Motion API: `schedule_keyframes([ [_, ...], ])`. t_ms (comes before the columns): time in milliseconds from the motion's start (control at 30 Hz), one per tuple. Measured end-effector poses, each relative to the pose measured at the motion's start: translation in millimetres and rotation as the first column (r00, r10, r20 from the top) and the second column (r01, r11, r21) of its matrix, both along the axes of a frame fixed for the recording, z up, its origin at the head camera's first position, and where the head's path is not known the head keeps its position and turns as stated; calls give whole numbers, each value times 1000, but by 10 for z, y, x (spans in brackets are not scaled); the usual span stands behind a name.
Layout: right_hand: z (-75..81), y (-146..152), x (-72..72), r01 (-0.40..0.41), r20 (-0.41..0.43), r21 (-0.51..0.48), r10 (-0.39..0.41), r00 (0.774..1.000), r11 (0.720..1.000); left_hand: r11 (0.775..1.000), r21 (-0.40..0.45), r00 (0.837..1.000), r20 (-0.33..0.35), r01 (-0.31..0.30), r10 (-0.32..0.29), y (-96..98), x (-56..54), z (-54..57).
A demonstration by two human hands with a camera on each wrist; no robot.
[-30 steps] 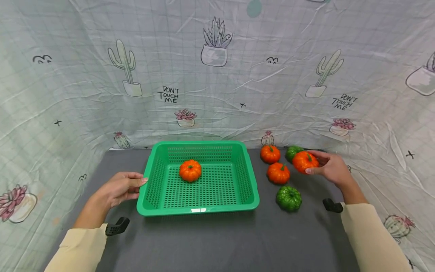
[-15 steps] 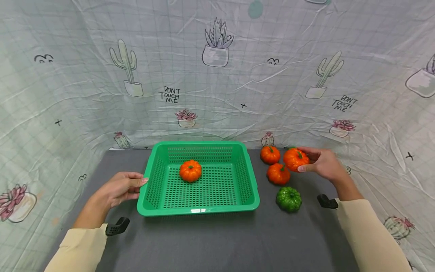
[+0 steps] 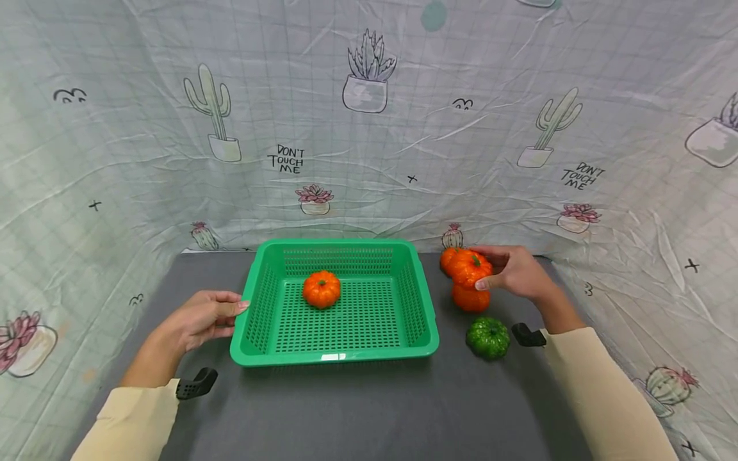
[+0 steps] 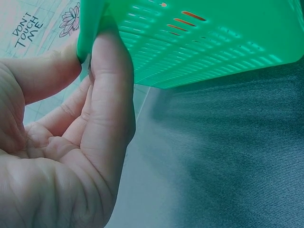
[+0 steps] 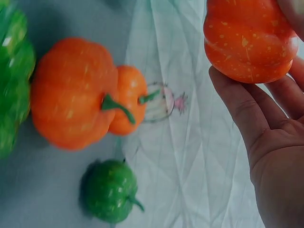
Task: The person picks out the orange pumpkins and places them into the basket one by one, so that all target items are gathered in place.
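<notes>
My left hand [image 3: 204, 320] pinches the left rim of a green plastic basket [image 3: 334, 360] between thumb and fingers; the left wrist view shows the thumb on one side of the basket wall [image 4: 190, 61] and a finger on the other. One small orange pumpkin [image 3: 321, 289] sits inside the basket. To the right of the basket, my right hand [image 3: 513, 272] holds another orange pumpkin [image 3: 471, 269] by its sides, raised above the table. In the head view it partly covers two orange pumpkins, a nearer one [image 3: 471, 299] and a farther one [image 3: 448, 261].
A dark green pumpkin [image 3: 488, 338] rests on the grey table [image 3: 357, 410], nearer than the orange ones. A smaller green pumpkin [image 5: 110, 191] shows in the right wrist view; my right hand hides it from the head view. Printed cloth [image 3: 369, 173] hangs behind the table.
My right hand has carried the held orange pumpkin leftward, over the other orange pumpkins. The left hand and the basket have stayed in place.
</notes>
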State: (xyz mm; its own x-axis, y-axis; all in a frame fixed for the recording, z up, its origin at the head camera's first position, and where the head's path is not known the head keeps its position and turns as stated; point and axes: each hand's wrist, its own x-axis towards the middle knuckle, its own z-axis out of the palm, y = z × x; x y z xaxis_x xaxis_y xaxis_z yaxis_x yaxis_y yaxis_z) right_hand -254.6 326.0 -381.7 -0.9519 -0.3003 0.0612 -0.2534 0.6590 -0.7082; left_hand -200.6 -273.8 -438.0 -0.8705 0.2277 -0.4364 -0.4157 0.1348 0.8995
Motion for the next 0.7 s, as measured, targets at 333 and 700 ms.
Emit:
schedule_keyframes([
  [333, 37, -318, -98, -73, 24, -39, 74, 997, 997, 1000, -5, 1000, 0, -8, 8, 1, -16, -12],
  [700, -6, -594, -203, -147, 37, -58, 150, 988, 987, 1000, 7, 1000, -3, 7, -7, 9, -18, -7],
])
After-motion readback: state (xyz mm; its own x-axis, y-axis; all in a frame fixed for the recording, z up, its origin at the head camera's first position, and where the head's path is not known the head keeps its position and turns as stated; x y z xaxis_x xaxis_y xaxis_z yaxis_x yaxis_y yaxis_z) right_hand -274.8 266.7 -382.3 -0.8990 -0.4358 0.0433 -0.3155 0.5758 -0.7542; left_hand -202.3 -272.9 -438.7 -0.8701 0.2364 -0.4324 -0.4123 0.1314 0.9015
